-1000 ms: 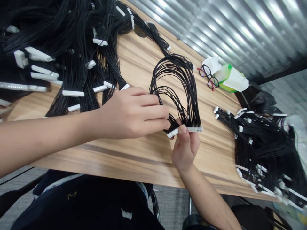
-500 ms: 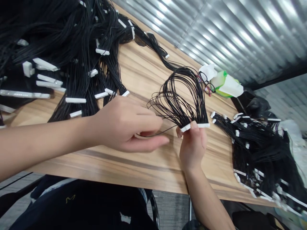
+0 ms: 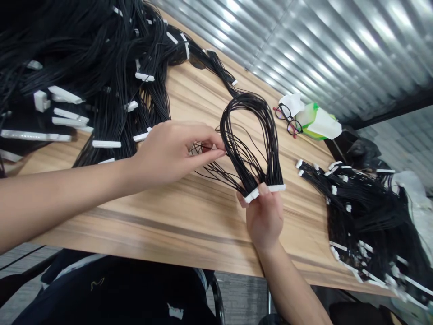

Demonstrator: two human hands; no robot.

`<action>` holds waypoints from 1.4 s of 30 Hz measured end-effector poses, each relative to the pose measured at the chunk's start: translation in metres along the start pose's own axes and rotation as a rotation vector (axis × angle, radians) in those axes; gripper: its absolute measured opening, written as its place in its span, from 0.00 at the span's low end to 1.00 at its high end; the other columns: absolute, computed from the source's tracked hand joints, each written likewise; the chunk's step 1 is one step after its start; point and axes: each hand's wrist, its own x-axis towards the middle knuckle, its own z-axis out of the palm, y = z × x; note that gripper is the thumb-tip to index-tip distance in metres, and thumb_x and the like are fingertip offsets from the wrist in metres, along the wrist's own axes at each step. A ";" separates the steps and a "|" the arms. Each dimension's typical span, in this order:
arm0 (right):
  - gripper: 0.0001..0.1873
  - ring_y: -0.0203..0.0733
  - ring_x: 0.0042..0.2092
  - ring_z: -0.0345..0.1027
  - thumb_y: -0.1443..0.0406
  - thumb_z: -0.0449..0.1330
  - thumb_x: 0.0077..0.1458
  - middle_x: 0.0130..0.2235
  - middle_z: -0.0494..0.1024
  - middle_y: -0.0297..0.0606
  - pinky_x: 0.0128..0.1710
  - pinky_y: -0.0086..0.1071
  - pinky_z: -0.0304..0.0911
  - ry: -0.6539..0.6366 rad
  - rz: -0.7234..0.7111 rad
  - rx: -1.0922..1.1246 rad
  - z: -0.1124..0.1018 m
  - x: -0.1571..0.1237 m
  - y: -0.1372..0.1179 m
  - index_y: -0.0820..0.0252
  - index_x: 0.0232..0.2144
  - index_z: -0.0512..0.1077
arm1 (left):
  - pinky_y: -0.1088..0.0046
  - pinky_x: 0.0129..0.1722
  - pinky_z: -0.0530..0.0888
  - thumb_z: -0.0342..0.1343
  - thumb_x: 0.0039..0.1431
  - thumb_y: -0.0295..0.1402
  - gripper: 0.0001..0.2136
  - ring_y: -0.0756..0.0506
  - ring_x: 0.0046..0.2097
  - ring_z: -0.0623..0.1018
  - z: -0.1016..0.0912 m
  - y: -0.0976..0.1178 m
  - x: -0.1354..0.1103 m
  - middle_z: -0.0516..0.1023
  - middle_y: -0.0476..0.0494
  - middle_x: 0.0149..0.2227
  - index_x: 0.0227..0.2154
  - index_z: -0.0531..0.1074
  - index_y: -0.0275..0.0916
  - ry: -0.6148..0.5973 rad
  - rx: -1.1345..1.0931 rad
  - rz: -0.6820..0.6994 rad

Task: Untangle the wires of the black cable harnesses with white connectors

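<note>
Gripping the ends of a black harness (image 3: 250, 100), the right hand (image 3: 265, 221) is held up over the near middle of the worktop (image 3: 203, 225). Its thumb (image 3: 263, 188) is pressed across the place where two white connectors (image 3: 276, 188) meet at a slight angle, one left and one right. From them the harness rises in a tall loop toward the far side.

Loose strands (image 3: 221, 174) spread left from the left connector and run to the left hand (image 3: 176, 149). That hand lies left of the loop, palm down, its fingers (image 3: 204, 133) curled and narrow, thumb tip and forefinger tip nearly meeting. Strands show inside the curl, but I cannot tell whether they are pinched.

A large pile (image 3: 84, 40) of black wires covers the far left, white plugs showing along its near edge. A thin bundle (image 3: 218, 67) stretches from it toward the far side of the loop. On the right, a smaller heap (image 3: 375, 216) of similar wires reaches the worktop's edge. Between the loop and the far right stand glasses (image 3: 287, 119) just beside a green and white packet (image 3: 320, 122), near a ribbed metal sheet (image 3: 304, 49) along the far side.
</note>
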 end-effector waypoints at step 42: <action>0.23 0.40 0.29 0.57 0.50 0.56 0.71 0.26 0.64 0.32 0.30 0.36 0.63 -0.563 0.006 -0.156 -0.010 -0.019 0.006 0.52 0.26 0.72 | 0.77 0.34 0.73 0.61 0.71 0.33 0.06 0.52 0.35 0.82 0.020 -0.001 -0.004 0.87 0.48 0.39 0.39 0.82 0.46 -0.177 -0.484 0.209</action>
